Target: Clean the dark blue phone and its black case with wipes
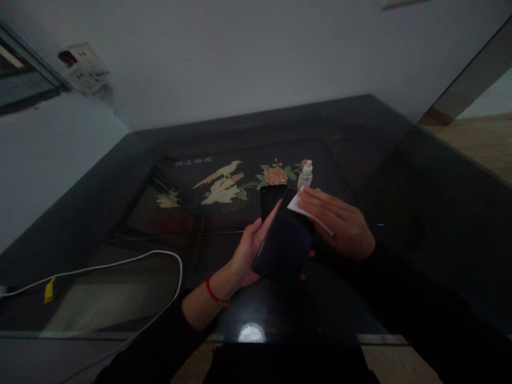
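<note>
My left hand [248, 250] grips a black phone [285, 242] from beneath, its dark screen facing up above the table. My right hand [340, 224] lies over the phone's upper right corner and presses a small white cloth [298, 205] against the screen with flat, closed fingers. A second black phone [271, 198] lies flat on the table just beyond the held one. A small clear bottle with a white cap [306, 175] stands upright behind them.
The dark glass-topped table [132, 277] has an inlaid bird and flower picture [228, 184]. A white cable [120, 264] with a yellow tag curves across the left side. Walls close in at the left and back; a wall socket [82, 66] sits upper left.
</note>
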{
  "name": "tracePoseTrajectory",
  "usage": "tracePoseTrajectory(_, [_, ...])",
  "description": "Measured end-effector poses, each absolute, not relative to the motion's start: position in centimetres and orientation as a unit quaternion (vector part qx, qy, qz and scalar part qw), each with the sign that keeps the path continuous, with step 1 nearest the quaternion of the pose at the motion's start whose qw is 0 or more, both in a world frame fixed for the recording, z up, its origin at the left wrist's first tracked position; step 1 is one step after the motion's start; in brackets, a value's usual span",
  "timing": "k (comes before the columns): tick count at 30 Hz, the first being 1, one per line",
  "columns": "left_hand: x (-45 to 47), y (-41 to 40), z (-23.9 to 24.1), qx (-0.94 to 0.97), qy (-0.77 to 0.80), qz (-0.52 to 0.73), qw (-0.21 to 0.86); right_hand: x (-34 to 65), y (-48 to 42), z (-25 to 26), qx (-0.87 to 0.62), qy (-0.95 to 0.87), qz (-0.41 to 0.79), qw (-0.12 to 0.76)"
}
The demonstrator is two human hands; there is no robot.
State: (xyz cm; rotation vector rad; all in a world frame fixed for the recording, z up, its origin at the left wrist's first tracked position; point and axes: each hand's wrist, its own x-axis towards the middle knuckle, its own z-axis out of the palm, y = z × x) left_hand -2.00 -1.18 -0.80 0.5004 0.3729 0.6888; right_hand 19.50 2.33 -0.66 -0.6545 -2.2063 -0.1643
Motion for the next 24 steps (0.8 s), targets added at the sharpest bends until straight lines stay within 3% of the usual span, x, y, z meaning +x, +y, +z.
tracePoseTrajectory(6, [-1.6, -0.9, -0.8, 0.218, 0.252, 0.427, 0.84, 15.5, -1.6, -1.0, -0.013, -0.936, -0.041, 0.348])
tracePoseTrajectory(15, [-2.5, -1.0, -0.9, 0.242, 0.186, 0.337, 0.891, 19.7, 2.7, -1.3, -0.278, -0.848, -0.06, 0.447])
tracePoseTrajectory(22, [-1.8, -0.6, -0.8, 0.222, 0.256, 0.431, 0.836, 15.6, -1.4, -1.3, -0.019, -0.929, -0.027, 0.368])
tracePoseTrajectory(24, [-1.9, -0.5, -0.8, 0.219, 0.259, 0.437, 0.833, 15.8, -1.2, -1.2, -0.027, -0.93, -0.023, 0.366])
